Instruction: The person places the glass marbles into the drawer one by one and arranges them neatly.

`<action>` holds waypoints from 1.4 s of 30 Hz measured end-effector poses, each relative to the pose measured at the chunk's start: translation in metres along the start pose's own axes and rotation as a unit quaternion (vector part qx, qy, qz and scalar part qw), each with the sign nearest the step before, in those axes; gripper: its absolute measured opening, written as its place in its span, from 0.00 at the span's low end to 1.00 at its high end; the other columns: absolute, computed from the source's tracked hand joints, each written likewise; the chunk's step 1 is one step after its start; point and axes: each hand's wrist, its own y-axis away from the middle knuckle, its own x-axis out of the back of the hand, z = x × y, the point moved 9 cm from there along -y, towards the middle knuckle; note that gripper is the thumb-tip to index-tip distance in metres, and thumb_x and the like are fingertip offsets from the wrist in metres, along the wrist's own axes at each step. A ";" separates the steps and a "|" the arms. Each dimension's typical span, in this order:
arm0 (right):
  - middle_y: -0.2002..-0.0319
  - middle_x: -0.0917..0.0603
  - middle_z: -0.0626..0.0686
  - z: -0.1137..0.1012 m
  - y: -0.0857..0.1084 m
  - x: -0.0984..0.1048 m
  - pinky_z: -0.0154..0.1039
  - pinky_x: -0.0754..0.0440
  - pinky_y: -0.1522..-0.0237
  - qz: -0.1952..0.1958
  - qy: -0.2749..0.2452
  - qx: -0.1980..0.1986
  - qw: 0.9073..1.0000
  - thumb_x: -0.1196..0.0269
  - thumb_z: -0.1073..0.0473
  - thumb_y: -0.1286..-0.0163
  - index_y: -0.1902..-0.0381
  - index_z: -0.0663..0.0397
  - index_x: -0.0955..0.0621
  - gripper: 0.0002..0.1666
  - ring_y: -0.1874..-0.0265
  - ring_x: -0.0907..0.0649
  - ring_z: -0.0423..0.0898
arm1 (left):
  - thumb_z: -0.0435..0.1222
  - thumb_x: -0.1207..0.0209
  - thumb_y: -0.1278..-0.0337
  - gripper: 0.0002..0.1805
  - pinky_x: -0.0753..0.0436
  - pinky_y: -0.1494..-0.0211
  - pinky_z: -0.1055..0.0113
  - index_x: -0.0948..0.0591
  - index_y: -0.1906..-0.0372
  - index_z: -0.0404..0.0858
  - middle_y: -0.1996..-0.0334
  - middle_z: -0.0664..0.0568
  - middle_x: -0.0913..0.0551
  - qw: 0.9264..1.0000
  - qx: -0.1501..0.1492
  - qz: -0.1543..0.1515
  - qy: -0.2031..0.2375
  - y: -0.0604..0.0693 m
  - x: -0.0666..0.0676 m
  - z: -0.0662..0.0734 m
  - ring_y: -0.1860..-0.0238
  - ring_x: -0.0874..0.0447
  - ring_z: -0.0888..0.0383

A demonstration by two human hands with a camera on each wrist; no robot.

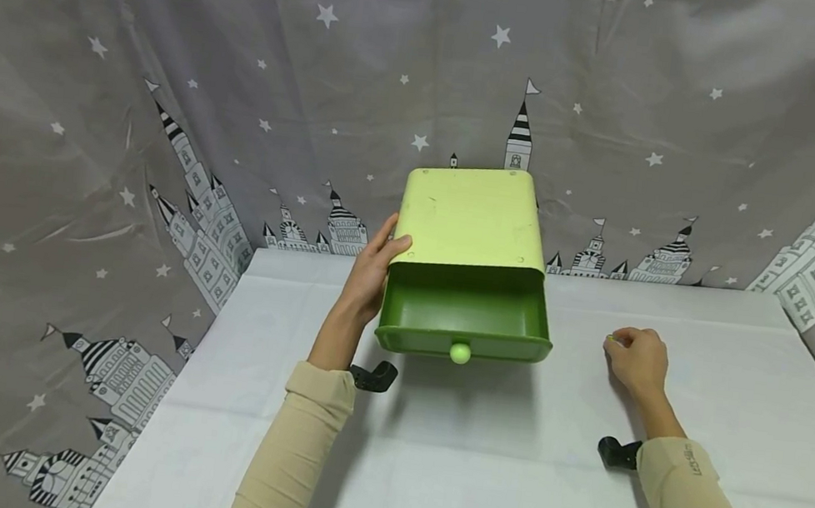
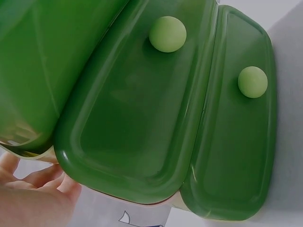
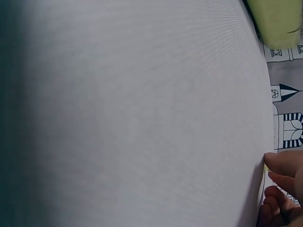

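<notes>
A light-green drawer cabinet (image 1: 468,219) with dark-green drawers stands on the white table. Its top drawer (image 1: 461,315) is pulled out and looks bare inside; a round light-green knob (image 1: 460,353) sits on its front. In the left wrist view two more drawer fronts (image 2: 142,113) show below it, both closed. My left hand (image 1: 367,279) rests against the cabinet's left side, thumb at the top front edge and fingers along the wall. Right of the cabinet, at the table surface, my right hand (image 1: 640,360) pinches a tiny yellow-green thing (image 1: 610,337), mostly hidden by the fingertips.
A white cloth (image 1: 455,494) covers the table. Behind and at the sides hangs a grey curtain (image 1: 370,49) printed with stars and castles. A black wrist-worn device (image 1: 376,377) sits by the left sleeve, another (image 1: 617,454) by the right sleeve.
</notes>
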 end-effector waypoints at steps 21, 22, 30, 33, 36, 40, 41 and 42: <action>0.64 0.24 0.68 0.004 0.002 0.004 0.57 0.27 0.59 0.009 -0.009 0.002 1.000 0.39 0.67 0.35 0.61 0.78 0.19 0.13 0.63 0.24 0.63 | 0.45 0.41 0.32 0.38 0.25 0.39 0.56 0.44 0.21 0.53 0.26 0.54 0.41 1.000 -0.002 0.005 0.009 -0.001 -0.002 -0.002 0.36 0.28 0.52; 0.64 0.24 0.69 0.004 0.002 0.003 0.58 0.27 0.59 0.009 -0.007 0.003 1.000 0.38 0.67 0.35 0.61 0.78 0.19 0.13 0.63 0.24 0.63 | 0.45 0.41 0.32 0.39 0.25 0.39 0.56 0.44 0.21 0.53 0.26 0.54 0.41 1.000 -0.002 0.004 0.009 -0.001 -0.003 -0.002 0.36 0.28 0.52; 0.62 0.23 0.70 0.005 0.003 0.003 0.58 0.27 0.57 -0.002 -0.006 -0.004 1.000 0.39 0.66 0.34 0.61 0.78 0.19 0.14 0.61 0.23 0.64 | 0.45 0.41 0.32 0.38 0.24 0.40 0.57 0.43 0.22 0.54 0.27 0.54 0.39 1.000 0.001 0.002 0.011 -0.002 -0.004 -0.003 0.37 0.27 0.52; 0.61 0.23 0.70 0.005 0.005 0.002 0.59 0.27 0.57 -0.006 -0.012 -0.014 1.000 0.39 0.65 0.33 0.59 0.77 0.19 0.15 0.60 0.24 0.64 | 0.45 0.41 0.32 0.39 0.24 0.40 0.57 0.44 0.21 0.53 0.26 0.53 0.40 1.000 0.001 -0.001 0.008 -0.002 -0.004 -0.002 0.37 0.28 0.52; 0.60 0.24 0.69 0.004 0.008 0.001 0.58 0.27 0.57 -0.011 -0.026 -0.022 0.999 0.39 0.64 0.32 0.58 0.77 0.19 0.16 0.60 0.24 0.64 | 0.45 0.41 0.32 0.39 0.24 0.40 0.57 0.44 0.21 0.54 0.26 0.54 0.41 1.000 0.002 0.000 0.009 -0.001 -0.003 -0.001 0.36 0.28 0.52; 0.60 0.22 0.68 0.001 0.011 -0.001 0.55 0.27 0.59 -0.018 -0.049 -0.028 0.998 0.39 0.62 0.31 0.56 0.76 0.20 0.17 0.61 0.24 0.62 | 0.45 0.41 0.32 0.37 0.22 0.43 0.60 0.41 0.23 0.57 0.26 0.54 0.40 1.000 0.006 0.005 0.019 -0.001 0.000 -0.002 0.38 0.27 0.52; 0.61 0.22 0.68 0.000 0.012 -0.002 0.54 0.27 0.59 -0.018 -0.054 -0.028 0.998 0.39 0.62 0.31 0.56 0.76 0.19 0.17 0.61 0.23 0.62 | 0.45 0.41 0.32 0.36 0.22 0.44 0.60 0.41 0.23 0.58 0.27 0.54 0.40 1.000 0.007 0.006 0.021 -0.001 0.000 -0.002 0.38 0.27 0.52; 0.61 0.21 0.68 0.000 0.012 -0.002 0.53 0.27 0.60 -0.019 -0.057 -0.028 0.998 0.39 0.62 0.31 0.56 0.75 0.19 0.17 0.62 0.23 0.61 | 0.45 0.40 0.32 0.36 0.21 0.45 0.61 0.40 0.23 0.58 0.27 0.54 0.40 1.000 0.007 0.007 0.022 -0.001 0.000 -0.002 0.38 0.27 0.52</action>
